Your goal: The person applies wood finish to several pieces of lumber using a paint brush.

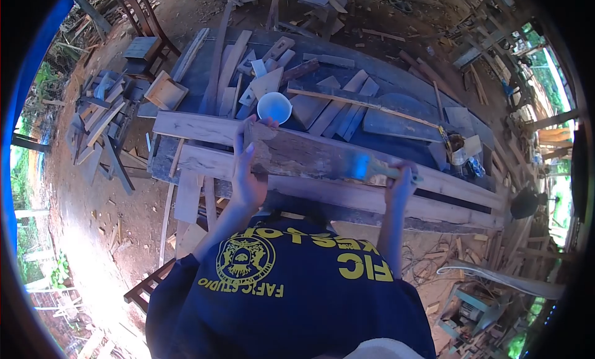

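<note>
My left hand grips the left end of a rough brown wooden plank, holding it tilted on edge over the long pale boards of the workbench. My right hand holds a paintbrush by its pale handle, with the blue-tinted bristles pressed against the plank's right part. A white bowl sits on the bench just beyond my left hand.
Many wood offcuts and slats litter the dark bench top. A small clutter of bottles sits at the right end. A pile of wood scraps and a wooden chair stand on the dirt floor at left.
</note>
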